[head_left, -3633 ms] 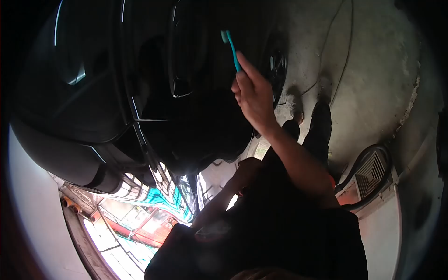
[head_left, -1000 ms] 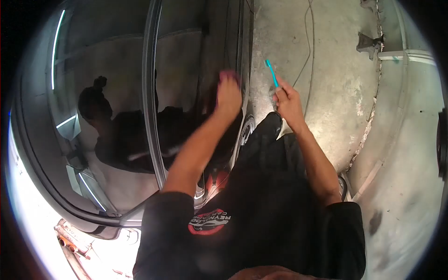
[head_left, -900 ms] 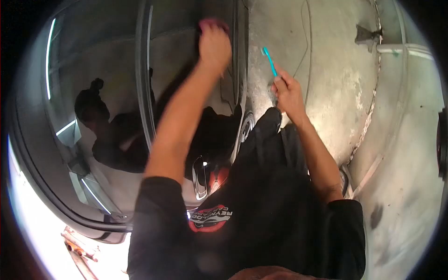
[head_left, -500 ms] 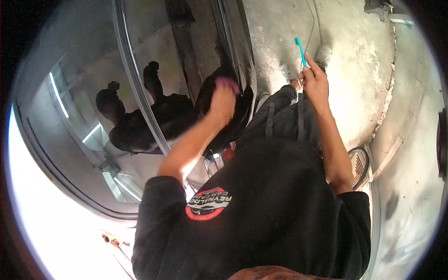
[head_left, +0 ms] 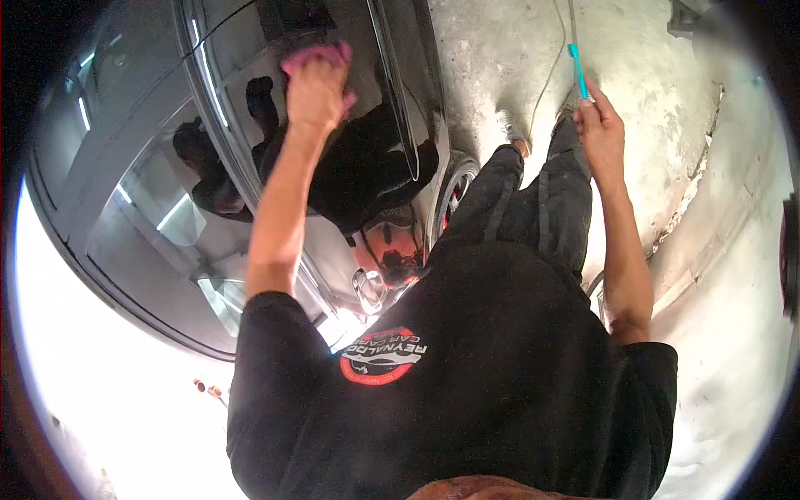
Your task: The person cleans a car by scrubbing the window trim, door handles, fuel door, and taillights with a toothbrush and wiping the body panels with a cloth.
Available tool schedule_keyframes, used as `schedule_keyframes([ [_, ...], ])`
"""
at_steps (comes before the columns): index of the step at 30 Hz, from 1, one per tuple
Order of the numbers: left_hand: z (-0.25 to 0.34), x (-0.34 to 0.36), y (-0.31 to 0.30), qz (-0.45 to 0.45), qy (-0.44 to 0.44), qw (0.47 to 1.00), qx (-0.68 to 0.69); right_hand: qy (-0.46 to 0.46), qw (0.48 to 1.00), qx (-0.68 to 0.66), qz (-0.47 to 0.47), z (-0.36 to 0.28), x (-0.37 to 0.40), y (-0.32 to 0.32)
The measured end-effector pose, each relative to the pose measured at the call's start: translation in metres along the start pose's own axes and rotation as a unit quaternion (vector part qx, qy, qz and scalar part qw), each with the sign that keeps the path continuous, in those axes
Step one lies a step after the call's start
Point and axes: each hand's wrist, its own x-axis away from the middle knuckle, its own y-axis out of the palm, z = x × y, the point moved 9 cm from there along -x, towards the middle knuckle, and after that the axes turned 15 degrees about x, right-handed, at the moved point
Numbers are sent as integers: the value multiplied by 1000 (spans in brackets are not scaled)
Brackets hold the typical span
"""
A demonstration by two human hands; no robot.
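My left hand (head_left: 317,96) presses a crumpled pink cloth (head_left: 340,55) against the glossy black car panel (head_left: 358,179). Its fingers are bunched over the cloth and partly hidden by the back of the hand. On the other side, away from the car, my right hand (head_left: 602,133) grips a turquoise toothbrush (head_left: 580,73) by its handle. The brush head points up and away from me, touching nothing. Dark reflections of a person show in the black paint.
A car wheel (head_left: 455,193) sits beside my legs. A thin cable (head_left: 557,62) runs along the concrete floor (head_left: 492,50) past my feet. To the right stands a pale wall (head_left: 733,275). A strip of trim (head_left: 218,125) crosses the car's side.
My left hand has slid the pink cloth up and leftward across the panel. My right hand, with the toothbrush, has shifted slightly right and away from me. The view has moved a little.
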Motion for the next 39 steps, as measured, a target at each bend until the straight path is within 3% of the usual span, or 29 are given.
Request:
schedule_keyframes([
  [3, 63, 54, 78, 17, 122, 954, 272, 26, 1000, -3, 2, 1, -5, -2],
  [4, 75, 70, 99, 43, 51, 864, 500, 38, 997, -13, -62, -1, -1, 16],
  [5, 93, 83, 100, -20, -118, 713, 691, 49, 990, -21, -128, -6, 7, 37],
  [6, 122, 100, 96, -77, -277, 496, 820, 61, 979, -28, -193, -8, 14, 61],
  [8, 155, 103, 64, -123, -268, 409, 863, 43, 963, -33, -264, 8, 32, 120],
  [10, 176, 90, 40, -29, -239, 243, 940, 159, 912, -97, -365, -15, 63, 145],
  [11, 177, 86, 30, 22, -218, 155, 963, 157, 883, -133, -421, -21, 70, 157],
  [14, 159, 92, 16, 5, -195, 27, 980, 148, 893, -160, -394, -30, 64, 156],
  [18, 71, 149, -17, 132, -228, 55, 963, 178, 909, -184, -328, -39, 22, 129],
  [20, 12, 200, -50, 236, -289, 208, 904, 152, 930, -156, -295, -40, -3, 116],
  [22, -36, 256, -78, 299, -357, 290, 836, 129, 946, -141, -262, -41, -24, 108],
  [24, -65, 279, -113, 356, -399, 440, 722, 107, 956, -135, -236, -52, -42, 98],
  [27, -63, 231, -103, 332, -326, 752, 467, 110, 962, -100, -230, -76, -55, 92],
  [29, -38, 167, -28, 133, -277, 904, 298, 99, 964, -75, -235, -87, -63, 96],
  [31, -20, 122, 34, 25, -241, 956, 165, 77, 963, -58, -251, -88, -76, 105],
  [34, -24, 65, 23, 89, -163, 960, 208, -72, 982, -16, -176, -118, -94, 97],
  [39, -104, -32, -48, 180, -99, 964, 169, -25, 980, -94, -176, -183, -123, 122],
])
